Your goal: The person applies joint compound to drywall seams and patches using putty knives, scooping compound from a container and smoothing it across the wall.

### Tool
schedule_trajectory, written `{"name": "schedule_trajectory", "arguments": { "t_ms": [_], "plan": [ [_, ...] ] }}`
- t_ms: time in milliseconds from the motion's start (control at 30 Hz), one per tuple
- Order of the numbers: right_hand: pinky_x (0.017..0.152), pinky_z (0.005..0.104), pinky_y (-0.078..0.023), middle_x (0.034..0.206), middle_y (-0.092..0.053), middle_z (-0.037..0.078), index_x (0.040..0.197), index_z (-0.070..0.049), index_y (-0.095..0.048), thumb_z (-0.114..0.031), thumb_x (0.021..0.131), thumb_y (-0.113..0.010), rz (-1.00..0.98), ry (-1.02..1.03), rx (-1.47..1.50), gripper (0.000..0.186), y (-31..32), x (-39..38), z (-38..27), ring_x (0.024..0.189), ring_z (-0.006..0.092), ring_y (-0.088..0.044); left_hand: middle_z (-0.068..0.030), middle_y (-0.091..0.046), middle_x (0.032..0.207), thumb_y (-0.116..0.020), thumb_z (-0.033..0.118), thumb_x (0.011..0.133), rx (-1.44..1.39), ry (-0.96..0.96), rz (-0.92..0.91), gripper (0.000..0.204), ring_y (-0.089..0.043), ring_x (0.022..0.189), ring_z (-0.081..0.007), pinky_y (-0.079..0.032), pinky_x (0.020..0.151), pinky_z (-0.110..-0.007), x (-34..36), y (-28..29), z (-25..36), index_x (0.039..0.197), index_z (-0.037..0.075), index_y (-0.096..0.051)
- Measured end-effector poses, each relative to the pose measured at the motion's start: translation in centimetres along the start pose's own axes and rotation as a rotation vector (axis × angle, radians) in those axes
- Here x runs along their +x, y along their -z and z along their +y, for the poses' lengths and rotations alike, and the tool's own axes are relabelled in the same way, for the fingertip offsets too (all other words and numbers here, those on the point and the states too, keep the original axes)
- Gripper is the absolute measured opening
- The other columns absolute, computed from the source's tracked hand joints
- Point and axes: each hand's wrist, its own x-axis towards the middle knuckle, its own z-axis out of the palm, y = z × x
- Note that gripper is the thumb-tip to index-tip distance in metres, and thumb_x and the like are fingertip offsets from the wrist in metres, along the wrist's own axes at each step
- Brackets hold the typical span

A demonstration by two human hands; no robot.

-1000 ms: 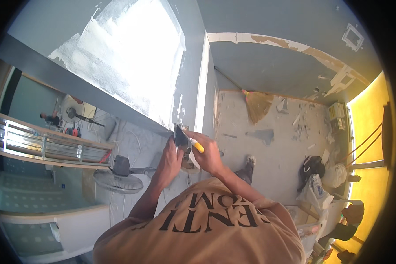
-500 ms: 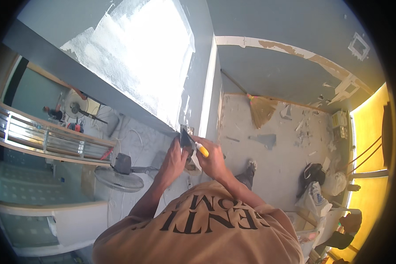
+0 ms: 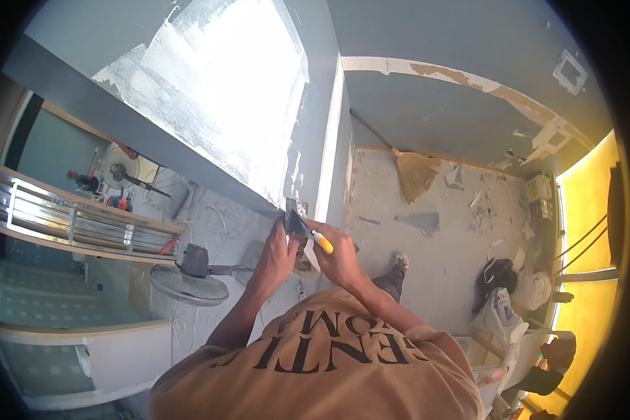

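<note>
At the wall edge beside a bright white plastered patch (image 3: 224,98), both hands are close together. My left hand (image 3: 276,255) has its fingers closed on a dark flat metal blade (image 3: 292,215), held upright near the corner. My right hand (image 3: 337,255) grips a tool with a yellow and white handle (image 3: 323,241), angled against the dark blade; its tip is too small to make out. A pale, irregular piece (image 3: 306,266) shows below and between my hands, partly hidden.
A standing fan (image 3: 187,283) is at the left, with cables and a metal-framed partition (image 3: 84,217). At the right are a straw broom (image 3: 416,175), scraps on the floor (image 3: 455,178), bags (image 3: 500,315) and a yellow-lit panel (image 3: 584,210). My foot (image 3: 399,266) is on the floor.
Since a second ago the whole scene has shifted slightly right in the view, hands and tools with it. Both hands stay at the wall edge, the yellow handle tilted much as before.
</note>
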Motion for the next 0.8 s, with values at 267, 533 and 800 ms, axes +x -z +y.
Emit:
{"name": "schedule_trajectory", "arguments": {
  "t_ms": [267,533,800],
  "plan": [
    [0.084,0.0420,-0.054,0.119,-0.071,0.017,0.130,-0.006,-0.066,0.011,0.077,-0.061,0.030,-0.001,-0.054,0.056,0.4,-0.3,3.7,0.095,0.0392,-0.067,-0.0301,-0.062,0.101,-0.048,0.015,0.106,-0.057,0.045,0.047,0.030,-0.068,0.084,-0.0411,-0.050,0.073,-0.048,0.0,-0.4,0.6,0.126,-0.008,-0.044],
    [0.086,0.0416,-0.054,0.121,-0.071,0.015,0.129,-0.006,-0.067,0.009,0.077,-0.063,0.063,0.018,-0.052,0.054,0.5,-1.7,3.1,0.096,0.0366,-0.067,-0.0311,-0.063,0.093,-0.055,0.012,0.103,-0.041,0.057,0.209,0.025,-0.065,0.079,-0.0487,-0.049,0.064,-0.049,-0.6,0.5,3.2,0.114,-0.010,-0.050],
    [0.088,0.0426,-0.055,0.118,-0.070,0.018,0.129,-0.005,-0.066,0.008,0.076,-0.064,0.082,-0.026,0.026,0.055,-1.1,-0.6,1.8,0.100,0.0387,-0.068,-0.0267,-0.064,0.083,-0.061,0.013,0.100,0.061,-0.324,0.427,0.020,-0.064,0.070,-0.0454,-0.049,0.059,-0.047,1.2,0.3,2.4,0.107,-0.006,-0.058]
  ]
}}
